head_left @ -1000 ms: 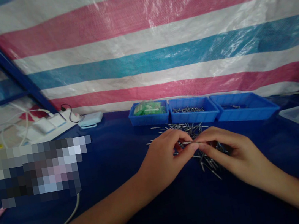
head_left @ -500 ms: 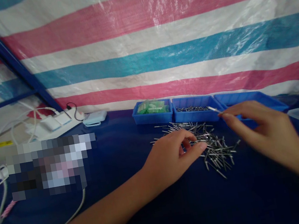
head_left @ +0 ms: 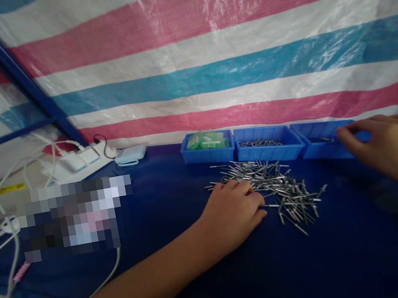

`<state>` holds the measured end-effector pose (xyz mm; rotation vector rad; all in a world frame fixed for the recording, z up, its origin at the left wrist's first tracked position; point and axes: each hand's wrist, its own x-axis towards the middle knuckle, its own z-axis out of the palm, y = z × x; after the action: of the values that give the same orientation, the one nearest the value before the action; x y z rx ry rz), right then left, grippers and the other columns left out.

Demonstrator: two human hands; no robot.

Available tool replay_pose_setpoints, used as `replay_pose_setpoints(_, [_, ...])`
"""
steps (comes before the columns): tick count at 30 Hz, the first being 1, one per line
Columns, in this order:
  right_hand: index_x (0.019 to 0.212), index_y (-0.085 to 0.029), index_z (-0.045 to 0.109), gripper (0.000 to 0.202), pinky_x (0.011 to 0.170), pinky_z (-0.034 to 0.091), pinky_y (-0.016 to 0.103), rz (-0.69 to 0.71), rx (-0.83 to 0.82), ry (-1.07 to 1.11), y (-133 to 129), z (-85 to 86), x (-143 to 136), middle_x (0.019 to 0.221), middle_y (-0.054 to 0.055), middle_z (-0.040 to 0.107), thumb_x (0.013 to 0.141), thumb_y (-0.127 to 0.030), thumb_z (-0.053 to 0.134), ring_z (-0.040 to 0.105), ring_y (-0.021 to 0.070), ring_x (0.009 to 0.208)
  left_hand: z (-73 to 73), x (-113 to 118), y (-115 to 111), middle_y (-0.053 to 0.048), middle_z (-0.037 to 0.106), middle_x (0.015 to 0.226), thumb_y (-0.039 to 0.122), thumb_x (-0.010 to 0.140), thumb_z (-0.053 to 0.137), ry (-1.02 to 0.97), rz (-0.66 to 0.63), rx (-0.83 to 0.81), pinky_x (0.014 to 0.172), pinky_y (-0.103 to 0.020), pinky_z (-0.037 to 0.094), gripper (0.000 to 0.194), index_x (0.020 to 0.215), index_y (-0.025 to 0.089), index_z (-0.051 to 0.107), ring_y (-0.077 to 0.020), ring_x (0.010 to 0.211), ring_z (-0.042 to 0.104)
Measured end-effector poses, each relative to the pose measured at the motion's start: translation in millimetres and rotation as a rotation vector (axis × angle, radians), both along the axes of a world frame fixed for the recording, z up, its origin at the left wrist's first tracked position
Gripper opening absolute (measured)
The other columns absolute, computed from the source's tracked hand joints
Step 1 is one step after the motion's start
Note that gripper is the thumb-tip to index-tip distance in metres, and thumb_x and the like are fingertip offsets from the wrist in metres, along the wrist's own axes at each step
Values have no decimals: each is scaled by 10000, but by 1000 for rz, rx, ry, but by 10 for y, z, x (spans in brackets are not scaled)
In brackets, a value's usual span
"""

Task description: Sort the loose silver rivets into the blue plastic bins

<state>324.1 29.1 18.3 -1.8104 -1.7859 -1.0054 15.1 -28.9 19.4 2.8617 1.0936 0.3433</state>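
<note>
A loose heap of silver blind rivets (head_left: 282,185) lies on the dark blue table. My left hand (head_left: 233,210) is at the heap's left side, fingers curled; a rivet's thin end shows between its thumb and forefinger. My right hand (head_left: 391,146) hovers at the right end of the right blue bin (head_left: 322,150), thumb and forefinger tips together with no rivet visible between them. Inside that bin, a small dark rivet-like piece (head_left: 321,139) shows near the fingertips. The middle blue bin (head_left: 271,151) holds more rivets.
A left blue bin (head_left: 208,155) contains green plastic packets (head_left: 207,141). Farther left are a light blue case (head_left: 131,155), a white power strip (head_left: 89,160) with plugs and cables, and a blurred-out area. A striped plastic sheet (head_left: 210,80) hangs behind the table.
My right hand has moved right, and the rivet it held no longer shows in its fingers. A small piece now shows in the right bin. My left fingers have closed down at the heap.
</note>
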Motion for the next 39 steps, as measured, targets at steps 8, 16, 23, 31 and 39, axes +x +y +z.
replay_pose_setpoints(8, [750, -154, 660, 404, 739, 442, 385, 373, -15, 18, -121, 61, -265, 789, 112, 698, 863, -424, 382, 620, 266, 765, -2, 16, 13, -29, 630, 920, 297, 905, 484, 55, 26, 28, 728, -357, 413, 185, 886, 180, 626, -212, 882, 557])
replay_pose_setpoints(16, [813, -193, 643, 186, 775, 436, 361, 807, -262, 257, -443, 75, -839, 833, 66, 670, 851, -334, 527, 581, 211, 836, -23, 33, 0, -29, 615, 945, 236, 925, 424, 11, 61, 117, 713, -358, 386, 166, 899, 170, 574, -220, 900, 530])
replay_pose_setpoints(23, [907, -196, 614, 86, 749, 431, 358, 1037, -420, 297, -618, -15, -1106, 853, 39, 648, 831, -209, 575, 578, 185, 826, 14, 40, 18, -7, 638, 907, 214, 945, 374, -93, 73, 53, 742, -361, 376, 166, 946, 172, 534, -196, 842, 566])
replay_pose_setpoints(31, [907, -213, 628, 94, 733, 466, 334, 1009, -437, 419, -607, -43, -1083, 863, 28, 658, 843, -213, 560, 599, 175, 822, 25, 42, 29, -4, 650, 933, 255, 939, 405, -182, 66, 17, 766, -345, 379, 158, 964, 186, 545, -186, 865, 583])
replay_pose_setpoints(39, [922, -235, 652, 140, 739, 504, 290, 898, -462, 693, -625, -64, -1093, 902, 22, 678, 853, -303, 551, 636, 164, 835, 72, 31, 41, 4, 654, 897, 271, 907, 473, -390, 113, -26, 748, -307, 397, 148, 887, 191, 596, -165, 838, 566])
